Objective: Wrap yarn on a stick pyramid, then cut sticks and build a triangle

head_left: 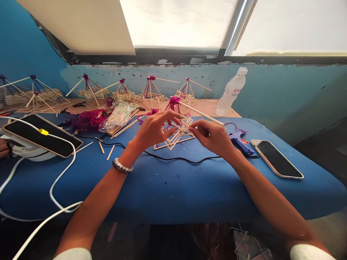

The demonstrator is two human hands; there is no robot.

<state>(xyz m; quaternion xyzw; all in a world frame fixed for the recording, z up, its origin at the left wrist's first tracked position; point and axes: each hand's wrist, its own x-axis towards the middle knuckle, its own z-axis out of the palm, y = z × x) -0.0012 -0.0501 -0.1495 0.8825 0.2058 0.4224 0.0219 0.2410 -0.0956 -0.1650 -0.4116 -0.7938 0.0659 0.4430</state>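
Observation:
In the middle of the blue table stands a small frame of stacked wooden sticks [177, 139], with magenta yarn [173, 103] wound about its top. A longer stick [202, 113] slants from the yarn down to the right, over my right hand. My left hand [154, 128] is at the frame's left side, thumb and fingers apart around its near part. On the other side my right hand [215, 137] pinches what looks like the end of a thin wooden stick at the frame's corner. Its fingertips partly hide the stick.
Several similar stick models [150, 90] line the wall. Magenta yarn [90, 119] and a plastic bag of sticks [119, 116] lie left. A blue glue gun [240, 141], a phone [276, 159] and a bottle [231, 92] are right. A black cable [179, 157] crosses in front; another phone [40, 133] rests far left.

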